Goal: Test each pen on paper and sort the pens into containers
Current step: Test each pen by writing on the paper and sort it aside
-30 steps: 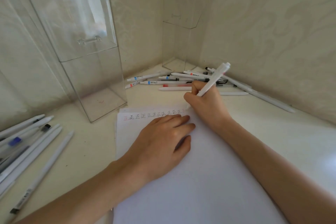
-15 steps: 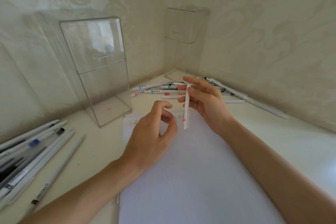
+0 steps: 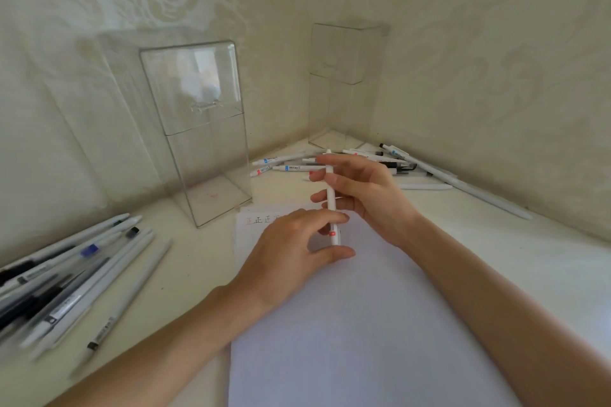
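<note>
A white pen with a red label (image 3: 331, 201) stands nearly upright above the white paper (image 3: 357, 324). My right hand (image 3: 363, 195) grips its upper half. My left hand (image 3: 294, 251) has its thumb and fingers around the pen's lower end, by the red label. Written marks run along the paper's top edge, partly hidden by my left hand. A clear container (image 3: 198, 129) stands at the back left of the paper, a second clear container (image 3: 344, 82) in the corner. Both look empty.
Several white and dark pens (image 3: 66, 284) lie in a pile at the left edge of the table. Another pile of pens (image 3: 380, 162) lies in the corner behind my right hand, one long pen (image 3: 489, 198) along the right wall.
My right hand stopped writing, lifted the pen off the paper and turned it upright. My left hand rose from the sheet and closed around the pen's lower end.
</note>
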Motion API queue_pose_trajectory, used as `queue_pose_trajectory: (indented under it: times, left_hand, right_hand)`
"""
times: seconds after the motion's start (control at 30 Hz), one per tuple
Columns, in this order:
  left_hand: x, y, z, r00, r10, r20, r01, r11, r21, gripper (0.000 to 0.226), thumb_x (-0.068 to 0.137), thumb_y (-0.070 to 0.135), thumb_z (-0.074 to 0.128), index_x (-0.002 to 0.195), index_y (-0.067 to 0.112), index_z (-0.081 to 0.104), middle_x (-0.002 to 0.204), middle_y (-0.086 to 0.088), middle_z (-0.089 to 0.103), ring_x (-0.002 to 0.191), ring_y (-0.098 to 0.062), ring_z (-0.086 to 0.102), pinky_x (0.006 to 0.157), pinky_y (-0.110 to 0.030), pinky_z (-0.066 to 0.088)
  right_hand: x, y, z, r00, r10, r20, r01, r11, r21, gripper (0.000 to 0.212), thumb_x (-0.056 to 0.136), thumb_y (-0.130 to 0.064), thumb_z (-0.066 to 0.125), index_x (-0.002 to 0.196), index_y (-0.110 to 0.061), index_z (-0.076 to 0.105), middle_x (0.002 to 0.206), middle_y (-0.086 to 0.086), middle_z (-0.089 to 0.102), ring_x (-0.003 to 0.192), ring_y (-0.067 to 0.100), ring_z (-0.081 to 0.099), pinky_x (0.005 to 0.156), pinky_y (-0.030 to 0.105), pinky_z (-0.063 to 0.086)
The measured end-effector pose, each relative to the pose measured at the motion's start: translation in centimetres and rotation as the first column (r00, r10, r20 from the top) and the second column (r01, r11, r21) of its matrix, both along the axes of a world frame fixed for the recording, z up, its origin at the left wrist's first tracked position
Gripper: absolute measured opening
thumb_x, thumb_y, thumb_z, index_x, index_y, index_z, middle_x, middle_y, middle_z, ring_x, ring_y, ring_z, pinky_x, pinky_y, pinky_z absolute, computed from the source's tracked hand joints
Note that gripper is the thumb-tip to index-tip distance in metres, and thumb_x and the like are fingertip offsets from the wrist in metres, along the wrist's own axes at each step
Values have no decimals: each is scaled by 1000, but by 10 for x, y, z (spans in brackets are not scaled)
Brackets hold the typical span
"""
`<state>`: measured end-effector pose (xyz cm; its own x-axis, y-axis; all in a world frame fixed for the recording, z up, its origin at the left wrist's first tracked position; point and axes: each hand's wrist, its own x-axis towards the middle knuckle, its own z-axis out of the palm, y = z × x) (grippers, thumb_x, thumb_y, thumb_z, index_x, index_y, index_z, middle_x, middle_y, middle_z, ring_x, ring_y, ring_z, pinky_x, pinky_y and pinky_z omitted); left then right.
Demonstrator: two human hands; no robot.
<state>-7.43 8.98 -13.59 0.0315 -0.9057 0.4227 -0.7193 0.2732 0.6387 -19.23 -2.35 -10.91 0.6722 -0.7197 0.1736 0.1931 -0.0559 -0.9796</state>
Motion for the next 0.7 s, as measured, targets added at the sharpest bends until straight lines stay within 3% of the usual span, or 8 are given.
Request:
queue_pose_trajectory:
  times: [0.1,0.2,0.47,0.57,0.7]
  left_hand:
    - [4,20,-1,996,37,83,-38,999,16,38,81,46,63,116,31,57,108,15,60,100,4,51,89,-16,38]
    - [18,61,-3,968,152,199,-158,987,14,40,83,50,47,117,30,55,101,13,59,96,2,50,81,-8,34]
    - [61,165,-1,802,456,386,-490,872,-11,43,85,39,35,112,20,63,96,7,64,90,-14,59,76,-28,47]
    - [65,172,0,751,486,448,-535,844,-18,43,85,41,37,111,21,66,104,5,63,96,-19,59,83,-31,47]
    - [58,160,7,717,507,479,-536,840,-87,39,84,38,40,100,20,70,107,-2,62,98,-25,60,84,-36,46]
  right_hand:
    - [3,2,-2,999,0,-48,0,1000,-9,29,95,-10,50,122,-14,60,113,14,67,81,30,69,70,30,57]
    - [5,3,-5,992,-47,-121,35,994,-100,29,97,-15,48,123,-25,58,111,8,68,79,25,71,69,27,56]
    - [7,13,-14,931,-144,-334,-50,859,-510,34,96,-7,47,116,-31,57,101,1,69,84,16,68,84,29,53]
    - [8,14,-17,919,-186,-348,-50,819,-572,33,95,-6,47,110,-32,59,95,-5,69,84,15,68,87,35,52]
    - [7,16,-17,929,-203,-309,-15,814,-580,33,94,-1,45,106,-26,62,94,-3,69,83,13,67,84,30,52]
